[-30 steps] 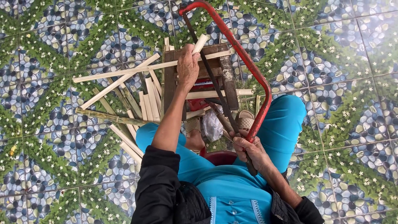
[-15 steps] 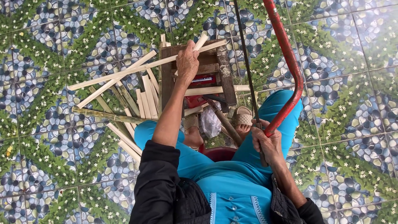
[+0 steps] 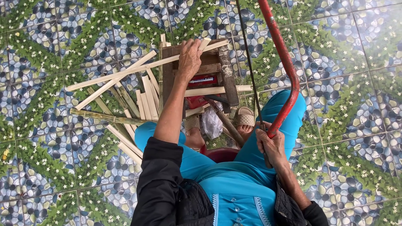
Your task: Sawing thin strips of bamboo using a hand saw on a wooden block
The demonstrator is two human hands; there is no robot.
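My left hand (image 3: 189,56) presses down on a long pale bamboo strip (image 3: 125,71) lying across a small dark wooden stand (image 3: 224,71). My right hand (image 3: 271,144) grips the handle end of a red bow saw (image 3: 282,62). Its thin blade (image 3: 248,62) runs up past the right side of the stand. The saw is lifted off the strip and reaches beyond the top edge. Another cut bamboo piece (image 3: 217,90) lies across the stand below my left hand.
Several bamboo strips (image 3: 125,113) lie scattered on the patterned tile floor (image 3: 351,83) left of the stand. A red object (image 3: 201,81) sits under the stand. My sandalled foot (image 3: 245,119) and a white plastic bag (image 3: 211,123) are just below it.
The red saw has swung to the right and upward, away from the stand. My right hand moved right with it. My left hand stayed on the strip.
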